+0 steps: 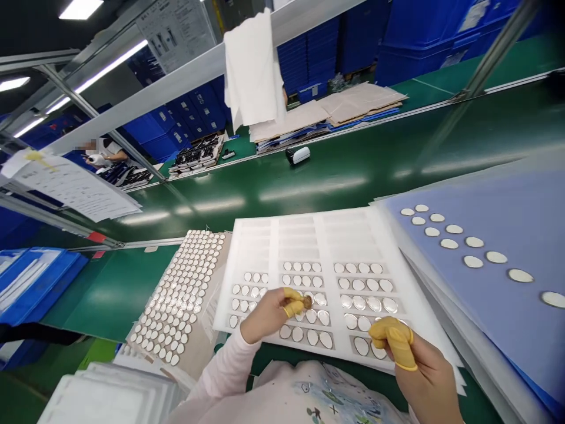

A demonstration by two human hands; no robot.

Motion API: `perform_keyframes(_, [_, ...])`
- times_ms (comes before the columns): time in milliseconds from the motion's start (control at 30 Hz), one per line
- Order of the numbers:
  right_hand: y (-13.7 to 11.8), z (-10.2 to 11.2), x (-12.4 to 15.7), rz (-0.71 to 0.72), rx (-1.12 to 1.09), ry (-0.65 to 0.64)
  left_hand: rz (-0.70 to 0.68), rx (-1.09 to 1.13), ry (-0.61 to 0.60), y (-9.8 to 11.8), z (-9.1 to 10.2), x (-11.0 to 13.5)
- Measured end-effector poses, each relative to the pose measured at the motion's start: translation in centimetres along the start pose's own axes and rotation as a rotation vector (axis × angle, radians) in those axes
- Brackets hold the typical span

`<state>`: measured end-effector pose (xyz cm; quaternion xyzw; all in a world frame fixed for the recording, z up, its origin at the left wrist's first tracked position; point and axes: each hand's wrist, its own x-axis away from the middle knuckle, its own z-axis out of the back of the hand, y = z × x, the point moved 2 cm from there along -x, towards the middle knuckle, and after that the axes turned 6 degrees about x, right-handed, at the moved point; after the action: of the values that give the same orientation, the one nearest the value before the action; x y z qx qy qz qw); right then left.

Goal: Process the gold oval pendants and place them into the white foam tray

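Observation:
My left hand (274,309), with yellow finger cots on its fingertips, pinches a small brownish round piece (307,302). It is over the middle column of a white foam tray (300,241) whose slots hold rows of round, white-faced discs (312,337). My right hand (412,359), also in yellow finger cots, is over the tray's front right corner. Its fingers are curled together, covering part of the discs there, and whatever lies between them is hidden. The tray's far slots hold no discs.
Left of the tray, a cardboard sheet (205,315) carries many discs in rows. To the right, loose discs lie on a blue sheet (494,200). White foam trays (106,400) are stacked front left. A black-and-white device (298,155) lies behind. Another person (108,152) works far left.

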<state>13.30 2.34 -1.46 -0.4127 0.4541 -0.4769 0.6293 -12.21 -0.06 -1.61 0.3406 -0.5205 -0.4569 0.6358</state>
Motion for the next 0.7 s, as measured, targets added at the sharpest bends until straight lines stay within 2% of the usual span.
perform_keyframes(67, [0.4,0.1,-0.1,-0.029,0.02,-0.02,0.043,-0.367,0.246,-0.9,3.3,0.4])
perform_keyframes(133, [0.8,0.1,-0.3,-0.051,0.049,-0.035,0.147,-0.618,0.436,-1.6,6.5,0.8])
perform_keyframes(233, [1.1,-0.1,-0.6,-0.056,0.096,-0.031,0.306,-0.78,0.539,-2.6,9.9,1.0])
perform_keyframes(300, [1.1,-0.3,-0.8,-0.019,0.115,-0.042,0.385,-0.867,0.53,-3.1,11.0,0.6])
perform_keyframes(400, [1.2,-0.6,-0.8,0.051,0.132,-0.053,0.449,-0.949,0.465,-3.5,11.6,-0.4])
perform_keyframes(700, [2.6,-0.6,0.1,0.077,0.113,-0.055,0.491,-1.005,0.301,-4.0,13.1,-2.9])
